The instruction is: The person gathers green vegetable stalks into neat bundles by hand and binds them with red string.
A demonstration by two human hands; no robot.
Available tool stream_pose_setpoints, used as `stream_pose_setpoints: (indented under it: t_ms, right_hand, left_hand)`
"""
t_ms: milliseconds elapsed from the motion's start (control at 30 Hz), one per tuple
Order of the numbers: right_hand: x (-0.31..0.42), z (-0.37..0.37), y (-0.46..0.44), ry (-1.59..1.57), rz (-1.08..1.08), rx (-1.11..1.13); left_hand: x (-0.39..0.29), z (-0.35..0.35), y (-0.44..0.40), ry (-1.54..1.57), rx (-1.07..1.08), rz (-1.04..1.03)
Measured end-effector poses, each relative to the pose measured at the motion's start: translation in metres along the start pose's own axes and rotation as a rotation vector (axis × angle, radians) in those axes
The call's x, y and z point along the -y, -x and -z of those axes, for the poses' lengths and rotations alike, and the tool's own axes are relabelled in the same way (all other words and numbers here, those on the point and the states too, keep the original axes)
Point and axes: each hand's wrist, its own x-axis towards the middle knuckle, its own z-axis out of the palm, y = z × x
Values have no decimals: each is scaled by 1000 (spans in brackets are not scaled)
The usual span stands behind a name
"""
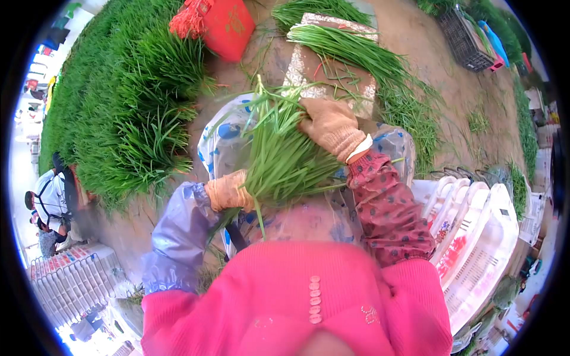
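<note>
A loose bunch of garlic chives (285,154) lies over my lap, its long green leaves fanned out. My left hand (228,191), in a tan knit glove, holds the bunch at its lower left side; the leaves cover most of its fingers. My right hand (332,126), gloved the same way, is closed on the bunch's upper right, with the fingertips partly hidden. A clear plastic apron with blue prints (222,130) covers my knees. Just beyond them, more cut chives (350,50) rest across a speckled board (297,68).
A large mass of standing chives (119,113) fills the left. Near it is a red box (230,29) with red ties. Stacked white plastic baskets (475,237) stand at my right. A black crate (466,41) sits far right. Another person (52,196) is at far left.
</note>
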Motion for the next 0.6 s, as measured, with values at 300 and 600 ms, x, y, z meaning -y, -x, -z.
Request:
stream_pose_setpoints:
  t_ms: [300,600]
  right_hand:
    - [-202,-70,8,-361,-422,-701]
    - [-111,86,78,415,-618,-325]
  left_hand:
    - [-80,25,15,961,-38,549]
    - [-86,55,23,181,-38,264]
